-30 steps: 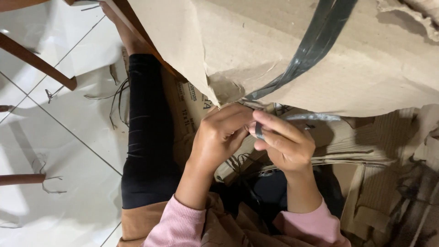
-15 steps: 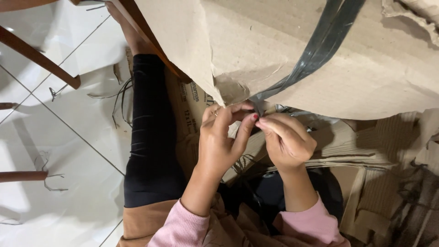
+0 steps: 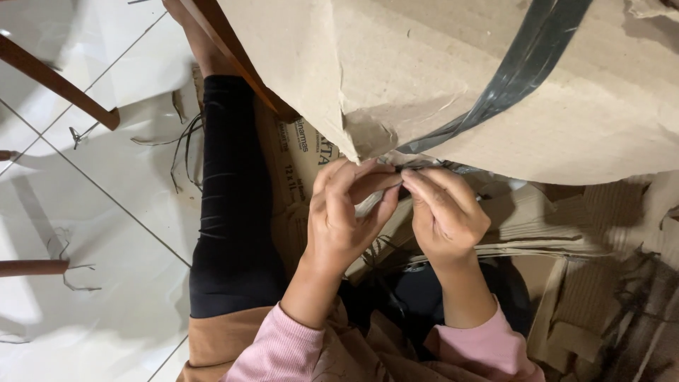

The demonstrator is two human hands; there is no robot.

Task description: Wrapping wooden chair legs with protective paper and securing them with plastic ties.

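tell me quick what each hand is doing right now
Left hand: fingers pinched shut on the grey strap end at the cardboard edge.
Right hand: pinched shut on the same strap end.

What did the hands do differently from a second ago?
The left hand has shifted a little so its fingertips meet those of the right hand more tightly, both pinching the dark strap at the torn edge of the big cardboard sheet. Neither let go. The cardboard, the strap and the tiled floor look unchanged.

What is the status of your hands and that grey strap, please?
Left hand and right hand pinching grey strap end at cardboard box edge. Cardboard scraps beneath; nothing blocking.
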